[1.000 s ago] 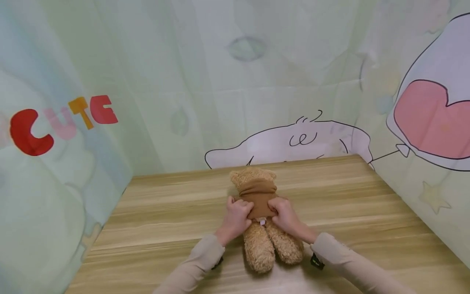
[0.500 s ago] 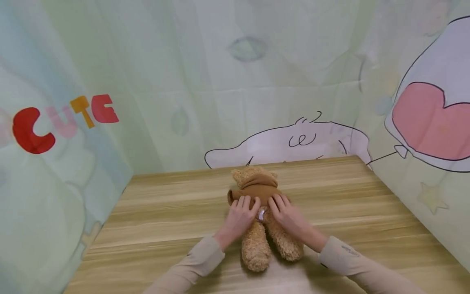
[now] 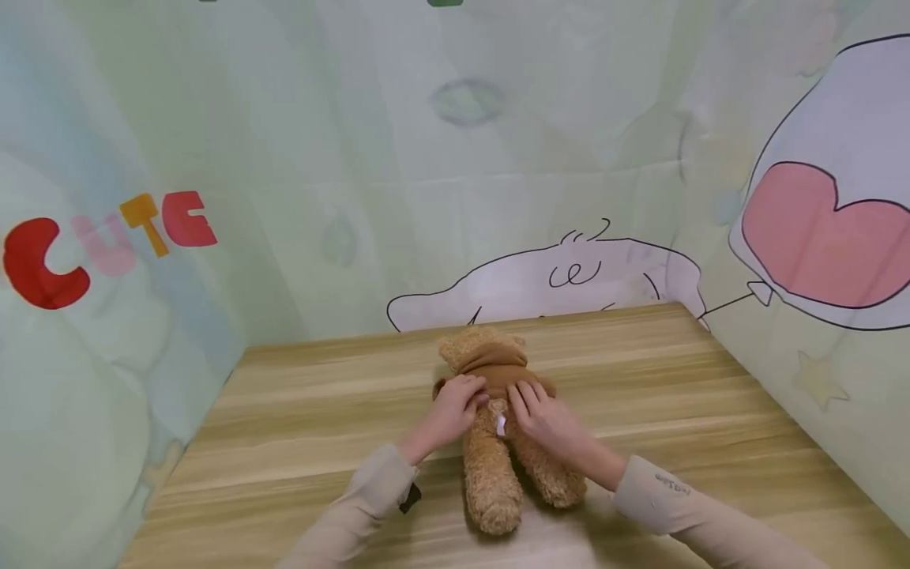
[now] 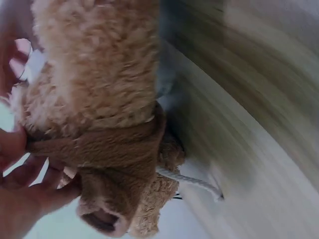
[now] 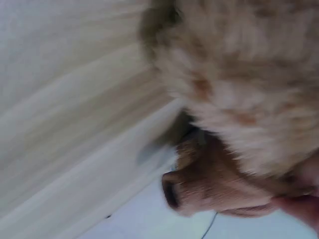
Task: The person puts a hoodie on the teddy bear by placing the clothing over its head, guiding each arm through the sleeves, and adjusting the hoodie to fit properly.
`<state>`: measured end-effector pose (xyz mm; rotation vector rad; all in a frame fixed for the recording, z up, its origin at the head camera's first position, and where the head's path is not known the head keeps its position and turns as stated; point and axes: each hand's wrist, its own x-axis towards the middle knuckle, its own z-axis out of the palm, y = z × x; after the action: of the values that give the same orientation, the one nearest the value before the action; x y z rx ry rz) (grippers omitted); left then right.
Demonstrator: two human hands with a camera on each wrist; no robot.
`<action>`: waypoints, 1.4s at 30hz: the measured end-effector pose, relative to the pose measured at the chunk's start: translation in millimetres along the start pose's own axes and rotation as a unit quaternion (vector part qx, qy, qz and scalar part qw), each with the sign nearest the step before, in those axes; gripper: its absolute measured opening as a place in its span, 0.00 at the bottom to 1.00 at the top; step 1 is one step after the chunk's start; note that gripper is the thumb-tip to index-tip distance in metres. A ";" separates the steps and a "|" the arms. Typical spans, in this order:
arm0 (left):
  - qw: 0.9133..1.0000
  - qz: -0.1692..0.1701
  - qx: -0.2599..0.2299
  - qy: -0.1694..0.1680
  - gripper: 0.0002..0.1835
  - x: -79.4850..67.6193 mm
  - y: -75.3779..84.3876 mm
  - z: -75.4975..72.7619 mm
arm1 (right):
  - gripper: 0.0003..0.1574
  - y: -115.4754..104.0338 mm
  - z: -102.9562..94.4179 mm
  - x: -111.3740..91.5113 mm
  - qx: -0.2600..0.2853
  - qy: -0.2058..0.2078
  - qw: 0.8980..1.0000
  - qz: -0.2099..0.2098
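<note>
A fuzzy tan teddy bear [image 3: 492, 490] lies on the table, back upward, with its head toward the far edge. It wears a brown hoodie [image 3: 501, 379], whose hem sits above a small white tag [image 3: 501, 425]. My left hand [image 3: 451, 412] pinches the hem at the left; in the left wrist view its thumb and fingers hold the cloth beside a sleeve [image 4: 102, 214]. On the other side my right hand [image 3: 546, 420] pinches the hem, though its wrist view is blurred and shows only a bit of the fingers [image 5: 301, 206].
The wood-grain table [image 3: 320, 419] extends around the bear on both sides. Printed curtains [image 3: 341, 158] hang behind it and at both sides. A grey cord [image 4: 192, 181] sticks out from under the hoodie in the left wrist view.
Both hands have gone from fists gripping the hoodie's sides to fingers at its hem. The hem has moved up toward the head, baring more fur around the tag. The head view has shifted slightly.
</note>
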<state>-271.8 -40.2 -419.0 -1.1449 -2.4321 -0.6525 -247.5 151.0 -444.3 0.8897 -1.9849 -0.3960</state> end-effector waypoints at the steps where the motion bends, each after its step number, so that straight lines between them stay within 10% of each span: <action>1: 1.000 -0.010 -0.004 -0.017 0.07 -0.2 0.7 -1.6 | 0.33 0.3 0.8 -0.1 0.004 0.011 1.000 -0.001; 9: 0.989 -0.019 0.139 -0.034 0.17 7.0 14.9 9.4 | 0.22 7.3 13.1 2.7 0.126 0.109 0.986 0.018; 15: 0.931 -0.016 0.363 0.022 0.18 8.9 24.5 22.3 | 0.23 2.7 9.4 3.0 0.108 0.078 0.990 0.041; 20: 0.899 -0.078 0.422 0.085 0.18 1.6 29.7 29.3 | 0.26 -9.4 4.7 3.2 0.065 -0.008 0.994 0.085; 26: 0.962 -0.228 0.140 0.047 0.16 -8.9 23.6 26.6 | 0.05 -25.1 1.7 9.5 0.107 -0.068 0.982 0.139; 30: 0.946 -0.281 -0.122 0.106 0.15 -13.0 10.9 25.1 | 0.23 -27.8 3.8 10.1 0.143 -0.074 0.968 0.194; 32: 0.935 -0.274 -0.179 0.140 0.12 -16.3 5.8 26.5 | 0.23 -26.4 4.7 9.0 0.166 -0.069 0.959 0.217; 36: 0.975 -0.183 -0.007 0.129 0.11 -28.9 -2.4 30.6 | 0.14 -23.6 7.0 3.3 0.196 -0.050 0.954 0.222; 39: 0.965 -0.171 0.176 0.092 0.15 -37.9 -5.3 32.0 | 0.14 -24.9 8.4 -1.8 0.200 -0.056 0.956 0.206; 42: 0.952 -0.249 0.174 0.039 0.21 -38.8 -5.4 29.5 | 0.17 -28.3 7.4 -3.1 0.212 -0.074 0.948 0.226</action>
<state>-256.8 -50.8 -464.5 -0.3606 -2.6385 -0.3656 -240.3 133.2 -466.7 0.6372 -2.3812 0.2435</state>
